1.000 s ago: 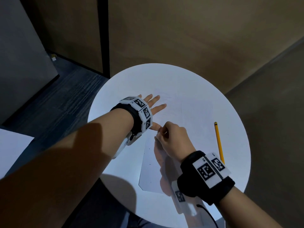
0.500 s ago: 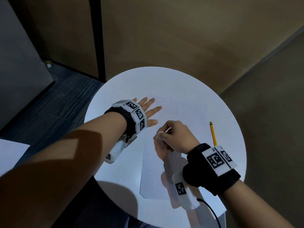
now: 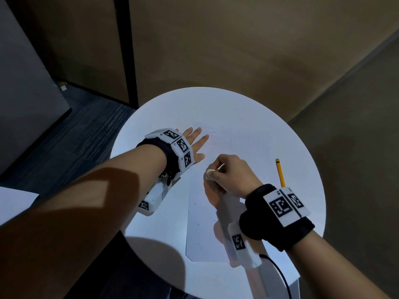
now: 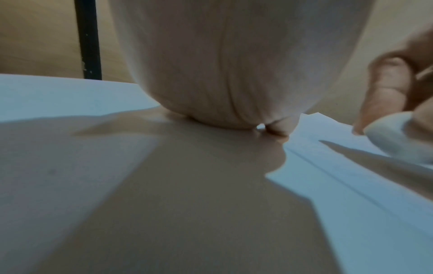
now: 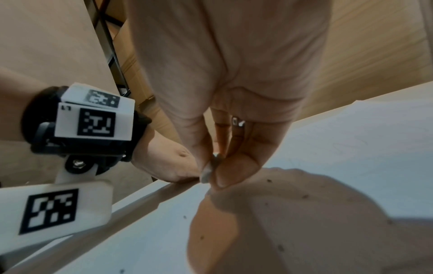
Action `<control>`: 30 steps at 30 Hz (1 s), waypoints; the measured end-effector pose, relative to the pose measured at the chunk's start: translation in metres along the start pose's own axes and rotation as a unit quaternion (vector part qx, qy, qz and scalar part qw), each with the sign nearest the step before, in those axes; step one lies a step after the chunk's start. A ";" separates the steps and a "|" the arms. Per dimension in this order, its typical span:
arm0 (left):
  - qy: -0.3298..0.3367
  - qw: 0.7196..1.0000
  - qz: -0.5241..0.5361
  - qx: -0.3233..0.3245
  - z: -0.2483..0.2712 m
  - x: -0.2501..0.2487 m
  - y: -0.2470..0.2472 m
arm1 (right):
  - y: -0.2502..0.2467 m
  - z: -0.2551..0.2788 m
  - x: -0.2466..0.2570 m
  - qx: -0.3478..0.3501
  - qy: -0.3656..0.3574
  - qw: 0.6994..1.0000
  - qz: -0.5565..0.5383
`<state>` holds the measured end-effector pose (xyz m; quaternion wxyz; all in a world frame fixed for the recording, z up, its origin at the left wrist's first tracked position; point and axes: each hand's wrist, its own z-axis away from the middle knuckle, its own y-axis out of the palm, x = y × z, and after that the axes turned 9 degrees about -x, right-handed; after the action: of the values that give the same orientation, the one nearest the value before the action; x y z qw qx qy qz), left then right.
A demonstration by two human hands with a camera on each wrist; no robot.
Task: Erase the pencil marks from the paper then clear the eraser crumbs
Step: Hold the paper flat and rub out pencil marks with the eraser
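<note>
Our right hand [image 3: 232,173] pinches the small white eraser [image 3: 209,175], prob. soft, grippy; our left hand [image 3: 194,143], fingers flat, pins the thin paper [image 3: 205,229], crease-prone.

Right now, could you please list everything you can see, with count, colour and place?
table: one, white, round, under everything.
paper: one sheet, white, on the table's middle.
eraser: one, white, pinched over the paper.
crumbs: several, dark specks, scattered on the paper's near part.
pencil: one, yellow, on the table right of the paper.
second sheet: one, white, far left edge, off the table.
left hand: flat, fingers spread, pressing the paper's far left part.
right hand: pinches the eraser.
wrist bands: two, black with white marker blocks.
</note>
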<state>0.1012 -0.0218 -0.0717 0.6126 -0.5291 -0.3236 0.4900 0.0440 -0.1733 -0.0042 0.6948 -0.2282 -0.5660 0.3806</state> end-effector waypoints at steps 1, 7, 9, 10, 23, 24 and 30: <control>0.001 1.000 0.008 0.008 0.000 0.001 0.001 | 0.000 -0.001 0.001 0.001 -0.003 1.000 0.002; 0.009 1.000 0.002 0.024 -0.001 0.002 -0.001 | 0.009 0.009 0.001 0.010 -0.058 0.994 0.090; 0.011 1.000 -0.004 0.028 0.000 0.001 -0.004 | 0.009 0.010 0.005 0.025 -0.070 0.992 0.100; 0.015 0.999 -0.007 0.028 0.000 0.000 -0.005 | 0.009 0.007 0.006 0.022 -0.070 0.993 0.092; 0.007 0.999 -0.003 0.037 0.003 -0.002 -0.011 | 0.009 0.006 0.011 0.017 -0.070 0.994 0.084; 0.007 0.999 -0.006 0.038 0.004 -0.003 -0.012 | 0.010 0.003 0.012 -0.006 -0.064 0.995 0.076; 0.016 0.999 0.013 0.044 0.012 -0.005 -0.021 | 0.010 0.012 0.011 0.047 -0.104 0.984 0.138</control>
<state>0.0936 -0.0219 -0.0484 0.6341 -0.5138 -0.2851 0.5026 0.0303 -0.1600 -0.0014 0.5826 -0.2306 -0.5797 0.5209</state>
